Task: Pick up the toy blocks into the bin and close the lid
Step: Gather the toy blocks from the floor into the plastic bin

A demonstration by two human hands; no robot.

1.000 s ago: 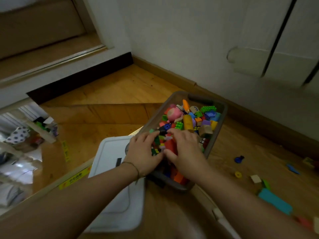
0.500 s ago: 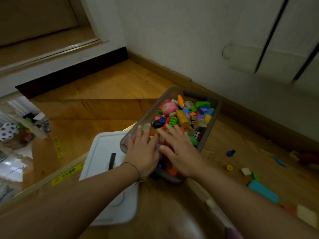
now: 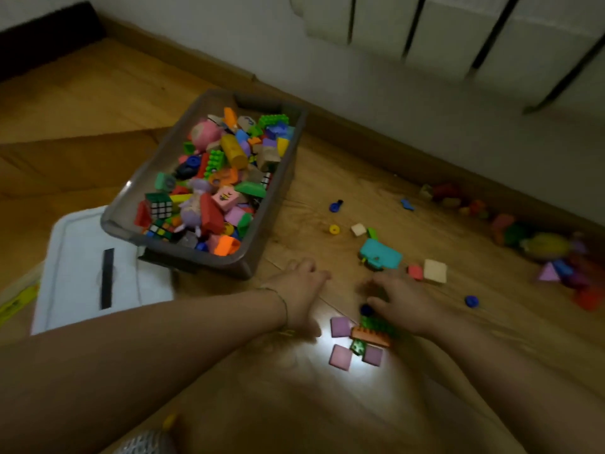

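The gray bin sits on the wooden floor near the wall, heaped with colorful blocks and small toys, puzzle cubes among them. Its white lid lies flat on the floor beside it, partly tucked under the bin's near left corner, so the bin is uncovered.

Both hands are low over the floor, just right of the bin. The left hand is palm down and blurred, and I cannot tell whether its fingers are curled or loose. The right hand is spread and relaxed, palm down and gripping nothing. Its fingers reach toward a teal toy, and its thumb is next to a small dark blue piece.

Loose blocks are still out. Three purple squares, an orange brick and a green brick lie just below the right hand. A cream block and a pink block lie beyond it, and a blue disc lies to its right. A yellow ring is nearer the bin. More toys — too blurred to name — lie along the baseboard at the right.
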